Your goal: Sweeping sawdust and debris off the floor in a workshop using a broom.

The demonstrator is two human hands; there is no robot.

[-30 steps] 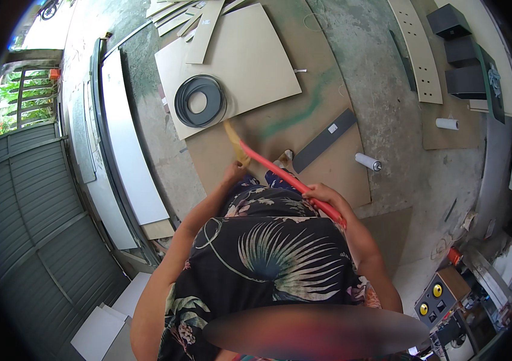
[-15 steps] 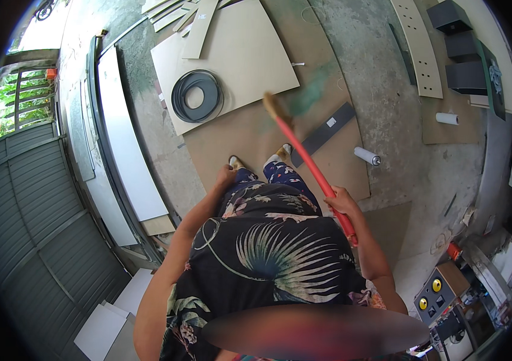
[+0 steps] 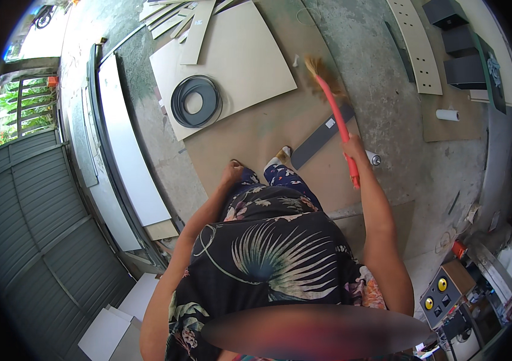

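Note:
My right hand is closed around the red handle of a broom, reaching out to the front right. The broom's straw head is partly blurred and lies over the brown floor sheet, past the end of a dark grey board with a white label. The handle's lower end sticks out below my fist. Beside my left thigh hangs my left hand, away from the broom; its fingers are too hidden to read. A small white scrap lies near the broom head.
Ahead, a large pale panel bears a coil of dark edging strip and several offcuts. A spray can is partly hidden by my right forearm. Long white boards lie left; dark boxes stand far right.
My right hand has moved forward and to the right, swinging the broom head up and rightward. My forearm now covers part of the spray can. My left hand has barely moved.

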